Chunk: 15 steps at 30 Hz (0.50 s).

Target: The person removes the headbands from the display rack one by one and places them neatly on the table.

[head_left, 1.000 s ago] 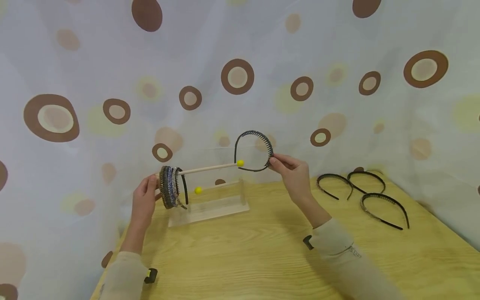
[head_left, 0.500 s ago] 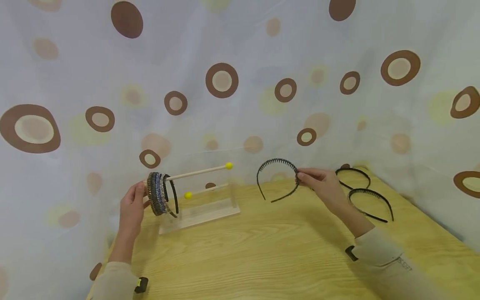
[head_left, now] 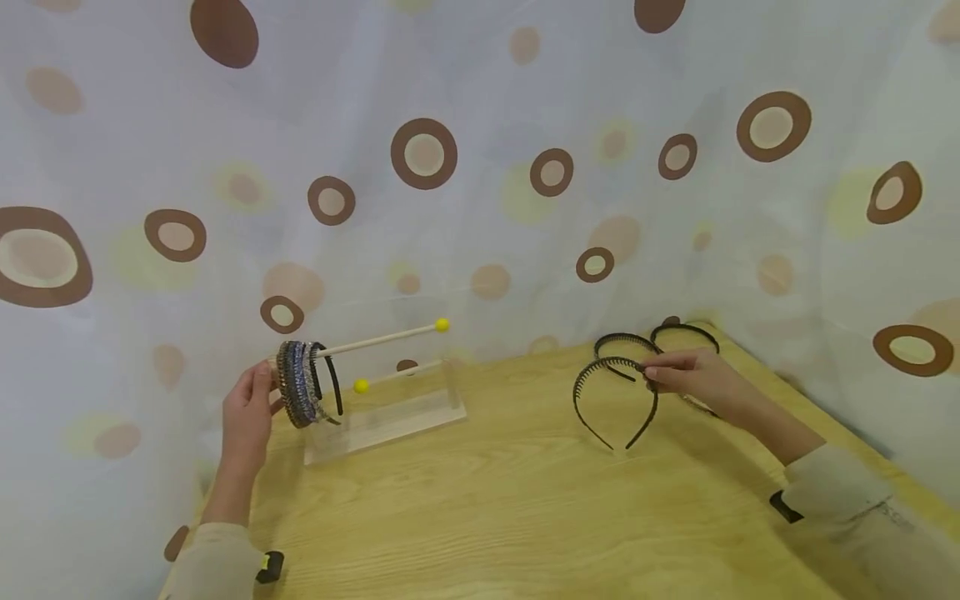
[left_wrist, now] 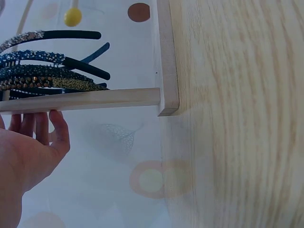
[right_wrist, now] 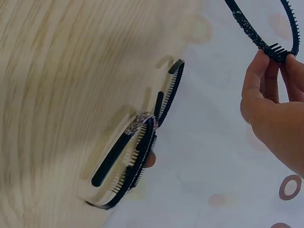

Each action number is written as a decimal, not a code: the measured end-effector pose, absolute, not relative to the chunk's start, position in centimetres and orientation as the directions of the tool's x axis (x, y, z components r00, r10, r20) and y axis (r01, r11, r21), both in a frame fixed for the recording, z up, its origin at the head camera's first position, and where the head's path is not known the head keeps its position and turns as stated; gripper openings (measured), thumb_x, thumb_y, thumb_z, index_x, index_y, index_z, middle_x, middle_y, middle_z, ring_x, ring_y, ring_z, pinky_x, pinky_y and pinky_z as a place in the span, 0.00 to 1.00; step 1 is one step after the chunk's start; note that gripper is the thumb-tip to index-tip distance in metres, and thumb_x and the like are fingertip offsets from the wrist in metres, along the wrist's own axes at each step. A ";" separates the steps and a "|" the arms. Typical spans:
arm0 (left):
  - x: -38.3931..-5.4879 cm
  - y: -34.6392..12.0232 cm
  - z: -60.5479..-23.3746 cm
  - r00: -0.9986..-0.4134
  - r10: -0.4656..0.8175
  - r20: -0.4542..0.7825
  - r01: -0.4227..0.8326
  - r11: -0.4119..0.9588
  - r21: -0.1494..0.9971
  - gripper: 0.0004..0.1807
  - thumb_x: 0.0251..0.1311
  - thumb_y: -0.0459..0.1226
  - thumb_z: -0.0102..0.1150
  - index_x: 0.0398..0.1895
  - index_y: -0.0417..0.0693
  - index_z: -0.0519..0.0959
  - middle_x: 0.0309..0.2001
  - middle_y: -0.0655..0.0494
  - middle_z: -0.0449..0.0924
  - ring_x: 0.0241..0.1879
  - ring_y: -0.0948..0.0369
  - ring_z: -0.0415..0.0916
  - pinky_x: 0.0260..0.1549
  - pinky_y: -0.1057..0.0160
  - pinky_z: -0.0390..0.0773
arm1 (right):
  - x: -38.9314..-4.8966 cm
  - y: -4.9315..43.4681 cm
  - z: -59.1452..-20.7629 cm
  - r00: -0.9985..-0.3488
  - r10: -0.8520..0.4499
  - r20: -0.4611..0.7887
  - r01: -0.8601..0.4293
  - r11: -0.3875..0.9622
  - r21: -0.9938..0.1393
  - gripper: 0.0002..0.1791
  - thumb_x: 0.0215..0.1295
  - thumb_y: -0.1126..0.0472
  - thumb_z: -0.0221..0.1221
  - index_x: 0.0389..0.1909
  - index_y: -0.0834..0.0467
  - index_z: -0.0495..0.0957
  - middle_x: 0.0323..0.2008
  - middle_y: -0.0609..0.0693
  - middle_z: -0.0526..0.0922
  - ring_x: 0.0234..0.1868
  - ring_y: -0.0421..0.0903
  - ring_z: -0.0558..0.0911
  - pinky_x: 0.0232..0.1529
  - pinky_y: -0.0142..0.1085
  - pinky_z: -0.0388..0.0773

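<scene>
My left hand (head_left: 247,408) grips the upright (left_wrist: 95,100) of a wooden stand (head_left: 390,429) at the table's left, thumb on one side and fingers on the other. Several glittery and dark headbands (head_left: 297,383) hang bunched on the stand's upper rod (head_left: 382,340), close to that hand. Over the right part of the table, my right hand (head_left: 701,385) pinches a black toothed headband (right_wrist: 247,26) by its sparkly band, fingertips and thumb together. Its open ends point down in the head view. Behind it lie other headbands (head_left: 626,337), one partly hidden by my right hand.
The stand's rods end in yellow balls (head_left: 442,325), the lower rod's ball (head_left: 362,386) nearer the left hand. Another black headband (head_left: 686,327) lies near the table's back right corner. A dotted curtain (head_left: 480,208) closes off the back and sides of the wooden table (head_left: 465,517).
My right hand has carried the headband away from the upper rod's ball, rightward and down toward the headbands on the table. The left hand keeps its hold on the stand; the view has shifted right.
</scene>
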State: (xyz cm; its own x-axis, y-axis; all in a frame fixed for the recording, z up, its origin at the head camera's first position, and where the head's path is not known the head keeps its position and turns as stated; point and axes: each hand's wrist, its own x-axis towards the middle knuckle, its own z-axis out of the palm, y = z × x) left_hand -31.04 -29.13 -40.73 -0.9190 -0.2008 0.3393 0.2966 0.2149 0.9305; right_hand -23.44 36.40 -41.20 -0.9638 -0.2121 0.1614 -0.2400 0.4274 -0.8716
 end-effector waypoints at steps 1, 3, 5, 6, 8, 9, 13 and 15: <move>-31.0 -29.1 -40.7 -0.919 -0.200 0.341 0.298 0.216 0.930 0.34 0.76 0.59 0.43 0.69 0.41 0.72 0.51 0.53 0.75 0.56 0.59 0.71 0.44 0.73 0.80 | -23.5 36.9 -41.4 -0.966 -0.203 0.162 -0.236 0.420 -0.876 0.25 0.76 0.53 0.59 0.65 0.65 0.76 0.58 0.63 0.79 0.55 0.53 0.83 0.58 0.44 0.79; -31.0 -29.1 -40.7 -0.919 -0.197 0.342 0.302 0.208 0.930 0.33 0.76 0.58 0.43 0.68 0.42 0.72 0.50 0.54 0.75 0.56 0.59 0.71 0.44 0.73 0.80 | -23.7 37.9 -41.9 -0.970 -0.183 0.162 -0.222 0.385 -0.896 0.26 0.76 0.55 0.60 0.66 0.67 0.75 0.60 0.65 0.77 0.54 0.51 0.83 0.57 0.42 0.80; -31.1 -29.3 -40.8 -0.918 -0.196 0.344 0.307 0.196 0.932 0.33 0.77 0.57 0.44 0.68 0.41 0.72 0.49 0.55 0.75 0.56 0.59 0.71 0.44 0.73 0.80 | -24.4 38.7 -42.2 -0.975 -0.168 0.146 -0.198 0.351 -0.915 0.27 0.76 0.56 0.60 0.67 0.70 0.72 0.61 0.66 0.76 0.54 0.48 0.83 0.57 0.43 0.80; -31.1 -29.4 -40.8 -0.918 -0.197 0.344 0.308 0.193 0.932 0.33 0.77 0.57 0.44 0.68 0.41 0.72 0.49 0.55 0.75 0.56 0.59 0.71 0.44 0.73 0.80 | -24.8 39.1 -42.4 -0.978 -0.160 0.136 -0.183 0.334 -0.924 0.28 0.76 0.57 0.60 0.67 0.72 0.71 0.60 0.66 0.76 0.53 0.46 0.83 0.57 0.44 0.80; -31.2 -29.4 -40.8 -0.918 -0.196 0.345 0.310 0.187 0.932 0.33 0.77 0.57 0.44 0.68 0.41 0.72 0.50 0.55 0.75 0.55 0.59 0.71 0.44 0.73 0.80 | -25.4 39.9 -42.8 -0.983 -0.149 0.106 -0.149 0.319 -0.936 0.29 0.76 0.58 0.60 0.67 0.74 0.69 0.57 0.63 0.78 0.52 0.46 0.83 0.58 0.45 0.79; -31.2 -29.4 -40.8 -0.918 -0.194 0.345 0.311 0.187 0.932 0.33 0.77 0.57 0.44 0.68 0.41 0.72 0.51 0.54 0.75 0.56 0.60 0.71 0.44 0.73 0.80 | -25.6 40.3 -43.0 -0.984 -0.149 0.092 -0.136 0.313 -0.940 0.29 0.76 0.58 0.59 0.67 0.76 0.68 0.55 0.62 0.79 0.52 0.47 0.83 0.58 0.45 0.79; -31.1 -29.4 -40.7 -0.918 -0.187 0.350 0.318 0.180 0.931 0.31 0.77 0.57 0.45 0.67 0.42 0.74 0.51 0.54 0.76 0.55 0.60 0.72 0.43 0.73 0.80 | -26.2 41.4 -43.6 -0.984 -0.178 0.021 -0.079 0.328 -0.941 0.28 0.78 0.60 0.57 0.66 0.78 0.67 0.53 0.60 0.81 0.52 0.50 0.83 0.56 0.43 0.81; -31.1 -29.4 -40.6 -0.917 -0.185 0.354 0.324 0.171 0.930 0.30 0.77 0.56 0.46 0.65 0.42 0.74 0.50 0.54 0.76 0.54 0.60 0.72 0.43 0.73 0.81 | -26.4 41.6 -43.8 -0.982 -0.190 -0.007 -0.059 0.343 -0.938 0.27 0.78 0.61 0.57 0.66 0.78 0.67 0.53 0.63 0.80 0.52 0.52 0.83 0.54 0.42 0.82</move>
State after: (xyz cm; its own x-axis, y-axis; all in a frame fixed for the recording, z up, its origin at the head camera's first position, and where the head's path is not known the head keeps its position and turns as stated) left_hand -31.13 -29.36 -40.65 -0.9169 -0.1848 0.3538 0.3245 0.1713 0.9303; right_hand -26.37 41.64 -43.81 -0.9818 -0.1897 -0.0072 -0.0593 0.3425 -0.9376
